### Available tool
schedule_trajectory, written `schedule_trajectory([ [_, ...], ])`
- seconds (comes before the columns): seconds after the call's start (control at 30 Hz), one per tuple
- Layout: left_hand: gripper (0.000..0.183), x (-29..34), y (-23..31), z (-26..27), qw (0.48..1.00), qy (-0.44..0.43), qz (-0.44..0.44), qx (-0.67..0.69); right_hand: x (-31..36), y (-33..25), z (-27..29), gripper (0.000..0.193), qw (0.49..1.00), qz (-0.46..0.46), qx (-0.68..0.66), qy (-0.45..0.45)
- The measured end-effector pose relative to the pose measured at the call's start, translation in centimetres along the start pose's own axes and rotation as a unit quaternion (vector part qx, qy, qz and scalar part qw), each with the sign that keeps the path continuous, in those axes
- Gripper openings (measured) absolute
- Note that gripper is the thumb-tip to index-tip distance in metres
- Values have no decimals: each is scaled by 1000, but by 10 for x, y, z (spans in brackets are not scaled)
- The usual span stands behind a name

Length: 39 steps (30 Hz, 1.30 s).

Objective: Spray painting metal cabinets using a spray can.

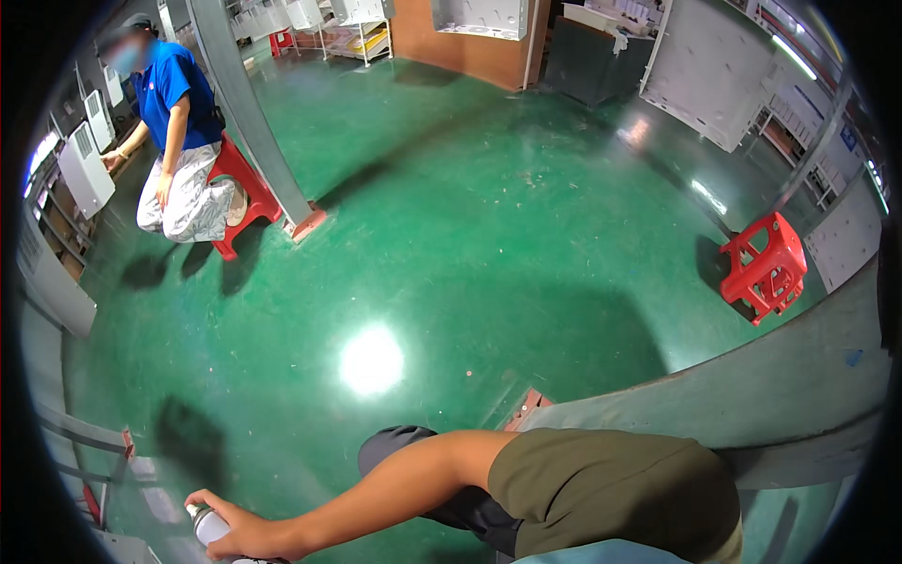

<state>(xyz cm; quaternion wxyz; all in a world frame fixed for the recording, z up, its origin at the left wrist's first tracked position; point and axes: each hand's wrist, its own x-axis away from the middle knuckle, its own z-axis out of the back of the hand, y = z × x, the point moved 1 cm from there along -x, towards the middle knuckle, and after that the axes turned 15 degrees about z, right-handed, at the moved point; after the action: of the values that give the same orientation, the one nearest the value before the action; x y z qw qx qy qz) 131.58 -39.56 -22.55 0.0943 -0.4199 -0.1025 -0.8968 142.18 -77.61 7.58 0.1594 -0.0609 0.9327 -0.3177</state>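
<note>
My right arm, in an olive short sleeve, reaches across the lower part of the view to the left. At its end my right hand (246, 533) is closed around a spray can (212, 528), pale-bodied with a white nozzle at the top. One finger lies stretched out by the nozzle. Much of the can is hidden by the hand and the lower rim. Just left of the hand stand the grey metal bars of a rack (80, 428). My left hand is outside the view.
A person in a blue shirt (185, 89) sits on a red stool (249, 202) at upper left, touching a hanging white panel (86, 174). A grey post (249, 113) stands beside them. Another red stool (766, 268) is at right, near a large beam (714, 399) and a big white panel (709, 70).
</note>
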Motion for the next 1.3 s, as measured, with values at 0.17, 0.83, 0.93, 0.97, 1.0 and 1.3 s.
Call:
schedule_trajectory([
  [0.17, 55, -8, 3, -4, 1000, -7, 9, 7, -1, 9, 5, 77, 1000, 17, 12, 5],
  [0.83, 34, 118, 116, 94, 889, 398, -55, 219, 13, -36, 12, 85, 997, -60, 46, 14],
  [0.93, 37, 150, 151, 108, 839, 511, -77, 171, 12, -41, 16, 86, 994, -82, 71, 22],
  [0.97, 40, 160, 161, 115, 809, 560, -85, 159, 11, -44, 15, 86, 992, -94, 83, 28],
  [1.0, 43, 170, 173, 121, 775, 608, -93, 144, 10, -39, 23, 86, 993, -80, 87, 28],
  [1.3, 66, 217, 187, 152, 642, 754, 94, 101, -3, -31, 7, 84, 978, -20, 201, -53],
])
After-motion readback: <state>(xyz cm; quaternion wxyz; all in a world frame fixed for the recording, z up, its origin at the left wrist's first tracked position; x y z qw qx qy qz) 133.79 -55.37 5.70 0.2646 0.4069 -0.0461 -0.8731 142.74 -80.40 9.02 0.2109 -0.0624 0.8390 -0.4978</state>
